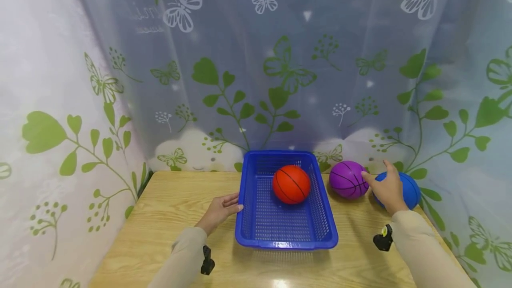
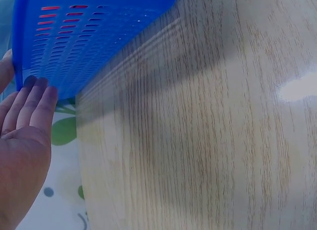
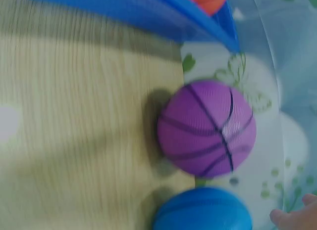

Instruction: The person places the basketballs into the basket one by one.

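A blue plastic basket [image 1: 256, 230] with slotted walls stands on the wooden table, an orange-red toy basketball [image 1: 291, 184] inside it. At its left side my left hand [image 1: 219, 210] pinches the rim. The left wrist view shows this hand's fingers [image 2: 37, 104] against the outer wall, with the thumb on the rim's other side. A purple basketball [image 1: 348, 180] lies right of the basket, and a blue basketball [image 1: 410, 190] lies beyond it. My right hand [image 1: 388, 190] is over the blue ball, partly hiding it, fingers spread and holding nothing.
The light wooden table [image 1: 180, 190] ends at a patterned curtain [image 1: 224, 101] behind the basket and balls. More curtain hangs on both sides. A small black device [image 1: 383, 238] is at the right wrist, another [image 1: 207, 260] at the left.
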`<action>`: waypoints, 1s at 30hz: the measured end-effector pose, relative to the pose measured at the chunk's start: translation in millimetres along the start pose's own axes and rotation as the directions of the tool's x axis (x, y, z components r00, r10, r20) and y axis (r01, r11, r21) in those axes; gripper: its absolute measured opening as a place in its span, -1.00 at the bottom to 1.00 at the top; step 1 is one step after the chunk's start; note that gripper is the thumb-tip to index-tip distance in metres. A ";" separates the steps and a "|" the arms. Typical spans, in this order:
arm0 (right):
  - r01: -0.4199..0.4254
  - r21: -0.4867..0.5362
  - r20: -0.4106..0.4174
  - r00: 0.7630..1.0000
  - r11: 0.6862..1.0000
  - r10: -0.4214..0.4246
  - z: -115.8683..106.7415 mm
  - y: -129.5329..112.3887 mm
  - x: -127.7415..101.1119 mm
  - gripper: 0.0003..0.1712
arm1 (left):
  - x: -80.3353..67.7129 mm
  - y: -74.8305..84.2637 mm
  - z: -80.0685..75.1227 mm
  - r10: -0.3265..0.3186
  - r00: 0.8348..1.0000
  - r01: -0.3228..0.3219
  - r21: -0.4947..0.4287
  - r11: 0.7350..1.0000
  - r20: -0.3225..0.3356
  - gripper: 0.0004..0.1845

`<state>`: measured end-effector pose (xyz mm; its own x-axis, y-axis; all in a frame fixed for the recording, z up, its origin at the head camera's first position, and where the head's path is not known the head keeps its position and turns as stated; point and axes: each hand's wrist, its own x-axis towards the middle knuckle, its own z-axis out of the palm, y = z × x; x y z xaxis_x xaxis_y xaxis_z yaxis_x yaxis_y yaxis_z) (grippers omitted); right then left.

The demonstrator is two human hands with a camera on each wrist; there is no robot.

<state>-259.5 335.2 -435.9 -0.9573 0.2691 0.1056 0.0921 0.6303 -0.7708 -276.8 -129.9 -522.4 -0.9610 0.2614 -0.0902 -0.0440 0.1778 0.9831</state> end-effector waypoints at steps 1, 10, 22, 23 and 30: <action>-0.002 -0.012 -0.016 1.000 1.000 0.002 -3.9 5.4 -0.4 0.08 | 0.1 -0.7 0.1 0.003 1.000 -0.003 0.000 1.000 0.000 -0.41; -0.069 -0.029 -0.079 0.995 0.997 0.066 -32.6 48.3 -4.4 0.03 | 1.4 -3.2 0.5 -0.004 1.000 0.004 -0.007 1.000 -0.013 -0.42; -0.058 -0.157 0.038 0.997 0.986 0.064 -40.6 84.2 2.3 0.19 | 2.1 -3.7 -0.2 -0.001 1.000 0.001 -0.003 1.000 0.004 -0.40; -0.057 -0.153 0.050 0.997 0.987 0.065 -40.2 85.3 2.6 0.19 | 2.1 -3.6 -0.2 0.001 1.000 -0.001 -0.001 1.000 0.007 -0.40; -0.039 -0.207 0.099 0.993 0.978 0.061 -33.8 90.3 6.0 0.25 | 2.4 -4.2 -1.4 0.003 1.000 -0.003 0.011 1.000 -0.001 -0.40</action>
<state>-247.6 418.3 -483.7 -0.9724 0.2333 -0.0041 0.1841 0.7565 -0.6275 -279.4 -131.4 -526.5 -0.9613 0.2613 -0.0869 -0.0377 0.1875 0.9815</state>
